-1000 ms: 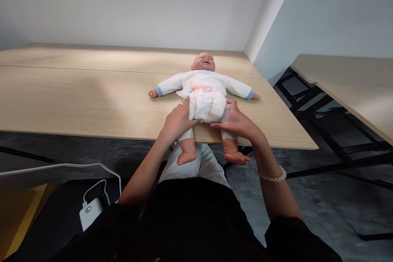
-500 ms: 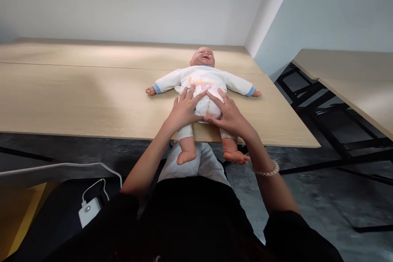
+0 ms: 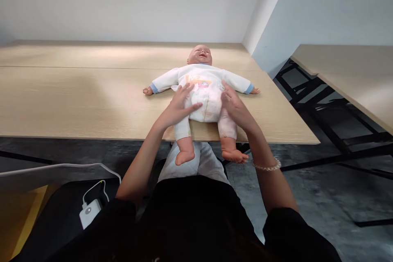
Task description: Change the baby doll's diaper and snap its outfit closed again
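A baby doll [image 3: 200, 55] lies on its back on the wooden table, head away from me and arms stretched out to the sides. It wears a white top with blue cuffs and a printed chest, and a white diaper [image 3: 206, 108] over pale leggings. The doll's bare feet hang past the table's front edge. My left hand [image 3: 179, 104] rests along the diaper's left side, fingers spread and thumb across its front. At the right side of the diaper is my right hand [image 3: 235, 104], its fingers loosely extended and slightly blurred; neither hand grips anything.
The wooden table [image 3: 61, 102] stretches far to the left and ends at the wall behind. A second table [image 3: 356, 69] with a black folding frame stands to the right. A white device [image 3: 90, 213] with a cable lies on a dark seat at lower left.
My hands have moved apart from the diaper's middle, left hand to the left and right hand to the right. More of the diaper's front now shows. The view has shifted slightly.
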### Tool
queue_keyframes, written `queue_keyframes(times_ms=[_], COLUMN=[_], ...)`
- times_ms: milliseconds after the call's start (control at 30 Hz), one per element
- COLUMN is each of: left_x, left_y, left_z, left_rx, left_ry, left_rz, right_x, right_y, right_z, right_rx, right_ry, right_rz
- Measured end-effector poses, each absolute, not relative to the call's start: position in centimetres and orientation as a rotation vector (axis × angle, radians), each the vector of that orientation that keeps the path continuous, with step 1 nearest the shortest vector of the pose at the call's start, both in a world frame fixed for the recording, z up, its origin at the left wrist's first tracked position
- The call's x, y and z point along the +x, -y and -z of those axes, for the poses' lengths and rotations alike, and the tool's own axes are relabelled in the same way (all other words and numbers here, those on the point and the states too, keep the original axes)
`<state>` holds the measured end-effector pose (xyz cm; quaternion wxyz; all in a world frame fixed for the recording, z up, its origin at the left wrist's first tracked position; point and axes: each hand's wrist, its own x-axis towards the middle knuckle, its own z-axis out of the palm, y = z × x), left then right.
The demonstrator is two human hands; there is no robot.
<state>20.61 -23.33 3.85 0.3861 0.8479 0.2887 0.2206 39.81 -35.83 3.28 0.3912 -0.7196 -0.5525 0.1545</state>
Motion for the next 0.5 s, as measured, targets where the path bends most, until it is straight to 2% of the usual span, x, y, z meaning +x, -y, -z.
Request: queue_keyframes(times_ms=[100, 200, 500], left_x=[20.5, 20.3, 22.6], left_y=[21.2, 19.6, 19.6], left_z=[-3.6, -3.5, -3.6], left_rx=[1.649, 1.296, 1.16], left_ry=[-0.813, -0.835, -0.676], left_rz=[-0.807, -0.834, -0.631], right_x=[41.5, 42.8, 41.0], right_y=[35.4, 35.4, 33.4], right_z=[-3.9, -4.0, -4.2], right_rx=[-1.846, -1.801, -1.609], right_ry=[1.087, 0.938, 0.859], right_rz=[-0.473, -0.555, -0.863])
